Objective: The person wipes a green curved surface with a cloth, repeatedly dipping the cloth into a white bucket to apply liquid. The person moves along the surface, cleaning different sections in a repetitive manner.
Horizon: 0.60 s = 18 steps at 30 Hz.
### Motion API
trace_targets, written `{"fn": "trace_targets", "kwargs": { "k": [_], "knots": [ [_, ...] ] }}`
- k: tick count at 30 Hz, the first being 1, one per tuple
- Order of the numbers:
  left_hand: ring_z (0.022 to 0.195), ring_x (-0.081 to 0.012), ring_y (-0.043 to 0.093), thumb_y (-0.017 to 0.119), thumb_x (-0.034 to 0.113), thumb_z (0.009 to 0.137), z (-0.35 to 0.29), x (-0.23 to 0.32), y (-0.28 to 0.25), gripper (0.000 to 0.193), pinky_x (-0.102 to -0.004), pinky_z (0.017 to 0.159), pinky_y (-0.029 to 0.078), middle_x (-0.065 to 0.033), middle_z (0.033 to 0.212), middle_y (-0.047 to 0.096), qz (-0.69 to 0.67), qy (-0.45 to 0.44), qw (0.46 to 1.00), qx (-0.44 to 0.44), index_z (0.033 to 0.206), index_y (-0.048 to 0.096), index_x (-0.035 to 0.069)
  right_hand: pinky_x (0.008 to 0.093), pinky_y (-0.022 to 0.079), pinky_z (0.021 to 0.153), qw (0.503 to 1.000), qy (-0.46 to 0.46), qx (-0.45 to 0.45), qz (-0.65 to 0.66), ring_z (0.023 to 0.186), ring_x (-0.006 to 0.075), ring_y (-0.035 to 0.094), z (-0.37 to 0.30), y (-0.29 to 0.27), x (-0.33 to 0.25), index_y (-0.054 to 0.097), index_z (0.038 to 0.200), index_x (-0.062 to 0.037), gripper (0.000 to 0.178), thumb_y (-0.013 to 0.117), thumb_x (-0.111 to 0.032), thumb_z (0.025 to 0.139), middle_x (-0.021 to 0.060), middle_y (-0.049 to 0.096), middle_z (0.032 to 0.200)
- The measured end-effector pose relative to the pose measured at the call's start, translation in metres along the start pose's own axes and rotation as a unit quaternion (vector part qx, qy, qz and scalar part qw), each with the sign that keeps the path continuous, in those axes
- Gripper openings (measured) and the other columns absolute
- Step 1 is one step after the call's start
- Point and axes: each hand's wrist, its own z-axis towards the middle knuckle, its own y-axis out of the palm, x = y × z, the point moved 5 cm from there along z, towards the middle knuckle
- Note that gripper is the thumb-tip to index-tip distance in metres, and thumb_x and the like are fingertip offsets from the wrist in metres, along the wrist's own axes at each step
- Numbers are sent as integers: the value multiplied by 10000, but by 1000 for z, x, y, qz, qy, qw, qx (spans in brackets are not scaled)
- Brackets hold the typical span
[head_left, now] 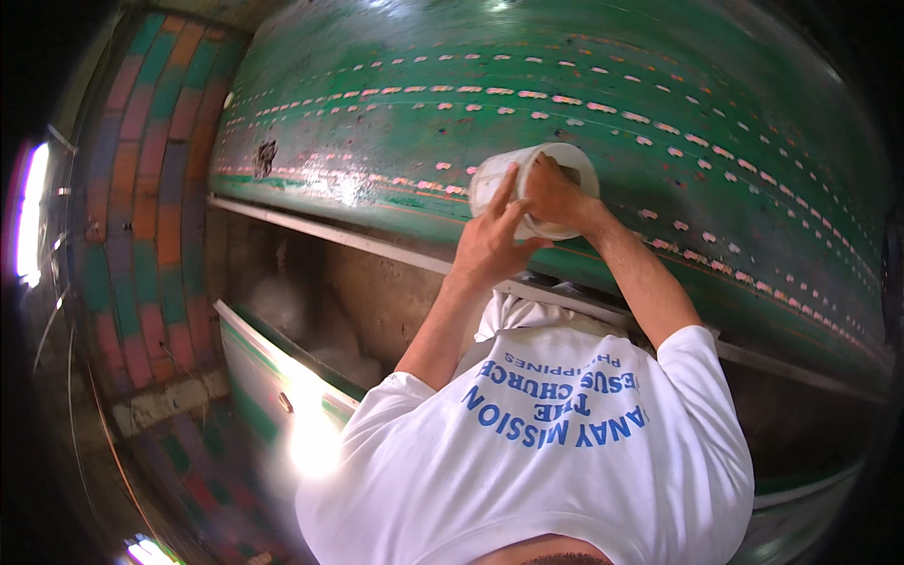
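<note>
Over the glossy green table (424, 33) with pale dashed rows, a whitish cylindrical plastic container (487, 179) is tipped sideways, clasped by the left hand (492, 243), presumably for steadiness; the right hand (557, 200) is inserted, its grip hidden.

On the table (395, 132) is 1 container (489, 182), left hand (492, 234) outside, right hand (562, 200) inside.
</note>
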Motion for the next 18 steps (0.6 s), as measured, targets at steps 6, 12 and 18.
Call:
{"fn": "trace_targets", "kwargs": {
  "k": [6, 12, 18],
  "knots": [
    [1049, -404, 766, 982, 231, 707, -3, 0, -2, 554, -479, 831, 640, -164, 1716, 413, -19, 33, 999, 8, 1156, 673, 131, 568, 524, 1068, 996, -30, 25, 82, 1280, 420, 636, -7, 7, 7, 703, 1340, -37, 525, 750, -270, 872, 212, 700, 1344],
    [1035, -373, 770, 975, 197, 701, -5, -15, -12, 577, -455, 802, 639, -202, 1707, 412, -48, 49, 998, -3, 1156, 630, 115, 579, 388, 1212, 999, -42, -1, 16, 1392, 483, 532, -10, 19, 4, 676, 1411, -65, 570, 720, -255, 876, 254, 601, 1486],
    [949, -376, 777, 968, 166, 698, 0, -25, -20, 557, -452, 770, 639, -187, 1710, 413, -76, 82, 994, 1, 1149, 647, 99, 618, 370, 1203, 998, -29, -16, 48, 1446, 528, 448, -10, 22, -15, 617, 1482, -71, 590, 678, -235, 919, 279, 472, 1604]
  ]
}}
